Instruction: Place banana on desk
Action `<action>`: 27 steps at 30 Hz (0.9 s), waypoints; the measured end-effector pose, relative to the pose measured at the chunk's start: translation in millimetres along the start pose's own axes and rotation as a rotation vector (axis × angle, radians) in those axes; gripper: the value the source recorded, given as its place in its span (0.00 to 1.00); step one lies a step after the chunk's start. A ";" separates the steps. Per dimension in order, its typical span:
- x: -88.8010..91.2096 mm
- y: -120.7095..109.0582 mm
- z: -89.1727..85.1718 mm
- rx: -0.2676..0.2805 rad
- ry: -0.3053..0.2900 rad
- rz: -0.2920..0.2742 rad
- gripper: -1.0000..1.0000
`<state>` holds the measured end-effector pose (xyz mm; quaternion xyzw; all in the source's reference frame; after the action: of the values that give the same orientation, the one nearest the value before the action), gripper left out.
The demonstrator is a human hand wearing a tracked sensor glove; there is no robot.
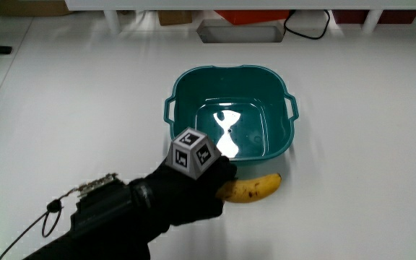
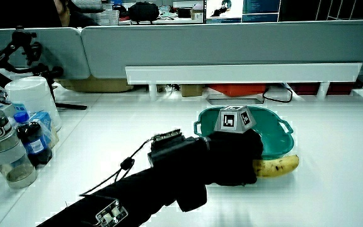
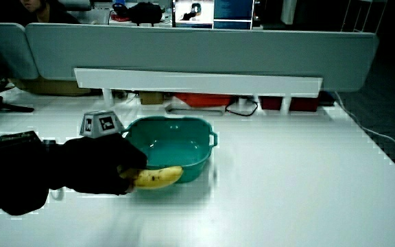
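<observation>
Grip: fingers of the hand (image 1: pixel 193 189) are curled around one end of the banana (image 1: pixel 255 188); the fingertips are hidden under the glove's bulk, so how tightly they close cannot be told.
Hand pose: knuckles up, the hand (image 2: pixel 235 156) sits low at the table surface, just beside the basin's near wall; in a side view the hand (image 3: pixel 98 168) covers the fruit's end completely.
Forearm: black sleeve (image 1: pixel 100 224) runs from the hand back toward the person, lying close over the table; a small metal-toothed clip and a thin looped cord (image 1: pixel 49 213) sit on the sleeve.
Cube: patterned cube (image 1: pixel 192 152) on the back of the hand, pale faces with black square markings, tilted so that one corner points up.
Banana position: on the white table (image 1: pixel 352 144), touching or nearly touching it, between the person and the basin, just outside the basin's near wall; in both side views its free end sticks out from the glove along the basin's base.
Banana look: yellow, gently curved, with dark freckles and a brownish tip.
Basin: teal plastic basin (image 1: pixel 186 90), squarish with rounded corners, small handles on two sides, glossy inside with a bright reflection on its floor.
Table: smooth, white, matte.
Side clutter: bottles and a clear cup (image 2: pixel 11 145) stand at the table's edge, well apart from the basin.
</observation>
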<state>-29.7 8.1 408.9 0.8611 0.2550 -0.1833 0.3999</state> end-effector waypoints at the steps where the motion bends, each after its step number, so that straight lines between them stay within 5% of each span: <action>1: -0.3 -2.1 -3.9 0.006 -0.004 -0.005 0.50; 16: -17.6 -0.4 -75.3 -0.074 -0.037 0.002 0.50; 27: -24.9 6.1 -99.0 -0.102 0.009 0.028 0.50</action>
<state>-35.0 74.9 486.1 0.8438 0.2536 -0.1605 0.4449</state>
